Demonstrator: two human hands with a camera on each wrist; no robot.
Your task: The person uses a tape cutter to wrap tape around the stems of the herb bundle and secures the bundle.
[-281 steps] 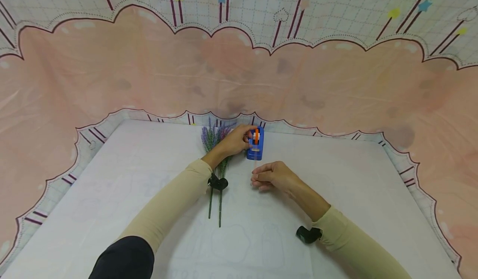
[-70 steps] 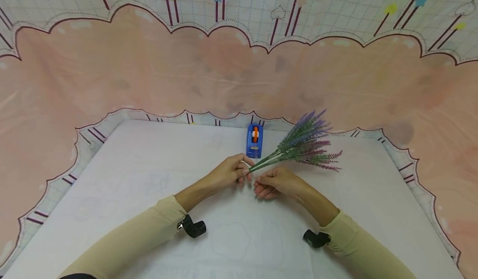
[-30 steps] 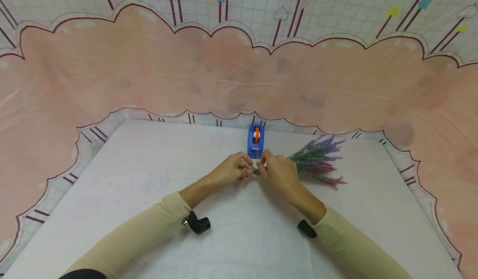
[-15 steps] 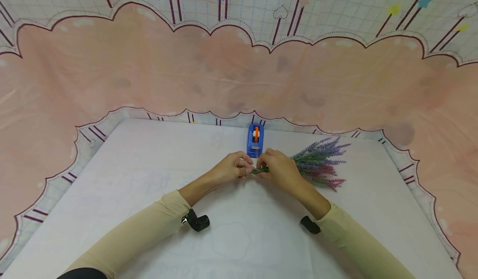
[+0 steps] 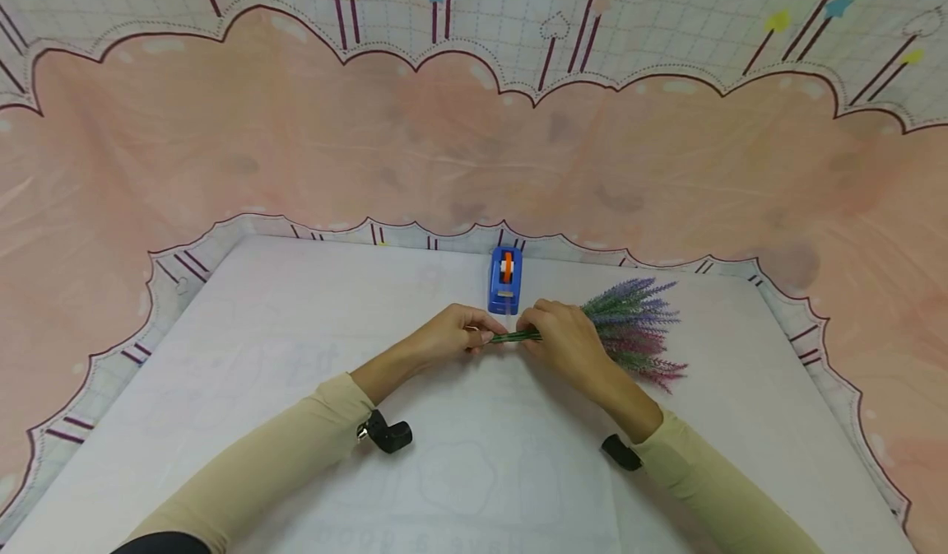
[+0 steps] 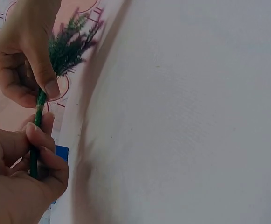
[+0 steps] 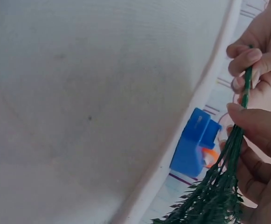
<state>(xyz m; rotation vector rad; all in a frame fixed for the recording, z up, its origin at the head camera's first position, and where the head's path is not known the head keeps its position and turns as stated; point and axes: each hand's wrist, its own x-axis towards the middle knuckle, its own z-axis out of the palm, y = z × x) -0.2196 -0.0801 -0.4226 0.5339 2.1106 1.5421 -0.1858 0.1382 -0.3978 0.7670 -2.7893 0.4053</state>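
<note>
My left hand [image 5: 453,333] pinches the lower ends of the green stems of a lavender bunch [image 5: 634,320]. Farther up, my right hand [image 5: 569,338] holds the same stems between thumb and fingers. The purple and pink flower heads fan out to the right beyond that hand. A short length of stems [image 5: 516,337] shows between the two hands. In the left wrist view, a pale band [image 6: 39,107] crosses the stems just below the right thumb. The right wrist view has the stems [image 7: 233,149] running together into the fingers, the leafy part below.
A blue tape dispenser [image 5: 505,300] with an orange wheel stands just beyond the hands, near the far edge of the white table [image 5: 355,290]. A patterned pink and white cloth [image 5: 474,159] rises behind it.
Earlier the flowers lay on the table and my left hand was at the dispenser. Lately my right hand has taken hold of the stems and the flower heads have swung lower; more stem now shows.
</note>
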